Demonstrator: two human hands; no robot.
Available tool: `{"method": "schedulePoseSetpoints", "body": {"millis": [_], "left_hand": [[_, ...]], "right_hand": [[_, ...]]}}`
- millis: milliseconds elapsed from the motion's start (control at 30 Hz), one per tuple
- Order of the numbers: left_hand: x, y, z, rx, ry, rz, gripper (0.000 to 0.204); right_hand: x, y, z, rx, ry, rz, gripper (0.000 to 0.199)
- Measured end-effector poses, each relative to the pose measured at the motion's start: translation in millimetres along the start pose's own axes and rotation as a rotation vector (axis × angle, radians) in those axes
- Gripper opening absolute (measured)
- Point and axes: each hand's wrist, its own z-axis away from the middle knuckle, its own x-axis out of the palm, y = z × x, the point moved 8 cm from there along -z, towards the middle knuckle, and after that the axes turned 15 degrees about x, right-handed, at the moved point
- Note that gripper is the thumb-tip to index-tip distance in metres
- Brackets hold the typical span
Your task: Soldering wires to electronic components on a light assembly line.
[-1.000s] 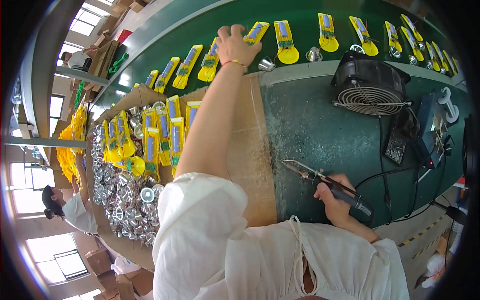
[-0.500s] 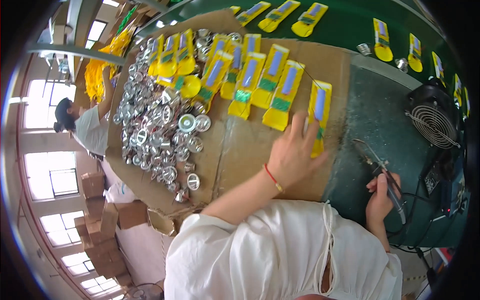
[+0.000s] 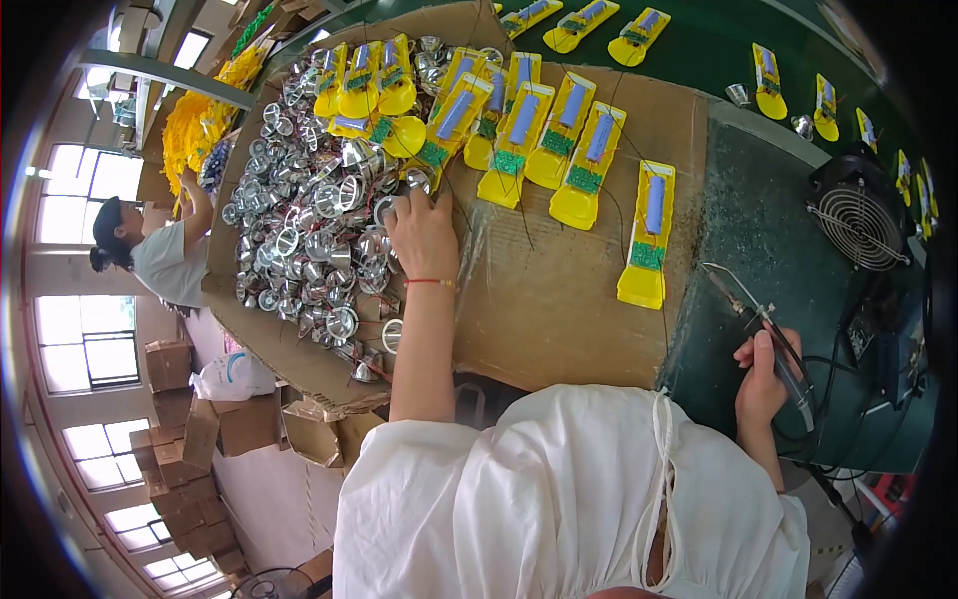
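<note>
My left hand (image 3: 426,240), wearing a red cord bracelet, is at the right edge of a heap of silver reflector cups (image 3: 329,200). Its bent fingers close on a small silver reflector cup (image 3: 419,180); the thumb is mostly hidden. My right hand (image 3: 763,384) grips a soldering iron (image 3: 790,387), its thin metal tip pointing up and left over the green bench. Between the hands lies a yellow plastic housing (image 3: 641,289) with a purple battery and green circuit board. Several similar yellow housings (image 3: 574,207) lie in an overlapping row beyond.
Cardboard (image 3: 539,329) lies under the heap and housings. A black fan with a wire guard (image 3: 856,228) and cables stand at the right. More yellow housings (image 3: 639,38) line the far green surface. At the left, another person (image 3: 165,255) works beside yellow parts (image 3: 195,130).
My left hand has left the lone yellow housing and moved left to the reflector heap. That housing now lies uncovered. My right hand keeps the soldering iron in nearly the same place.
</note>
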Motion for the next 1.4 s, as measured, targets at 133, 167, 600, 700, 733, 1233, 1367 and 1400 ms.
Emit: {"method": "schedulePoseSetpoints", "body": {"millis": [133,167,600,700,733,1233,1367,1400], "left_hand": [[0.4,-8.4,-4.2,-0.013,-0.019,-0.042,0.010],[-4.6,-7.2,1.6,-0.015,-0.024,-0.040,0.010],[-39.9,130.9,18.9,-0.306,-0.198,1.549,0.012],[-30.8,146.1,12.7,-0.325,-0.303,1.556,0.008],[-29.1,150.0,11.0,-0.316,-0.310,1.562,0.008],[-34.9,160.6,-14.8,-0.088,-0.196,1.421,0.013],[-31.2,160.9,-15.7,-0.073,-0.214,1.440,0.014],[-31.6,160.9,-15.6,-0.061,-0.208,1.433,0.014]], "right_hand": [[-3.1,-2.5,4.4,0.003,0.008,0.007,0.015],[-3.8,-4.0,5.9,-0.009,0.006,-0.004,0.015],[39.1,-30.1,11.2,-0.086,-0.202,0.093,0.012],[48.8,-30.6,11.5,-0.200,-0.297,0.241,0.016],[48.8,-27.0,11.0,-0.199,-0.302,0.235,0.016],[54.8,-20.5,5.0,-0.135,-0.260,0.253,0.014],[60.1,-30.6,9.6,-0.215,-0.296,0.322,0.014],[53.7,-27.6,8.1,-0.142,-0.237,0.225,0.014]]}}
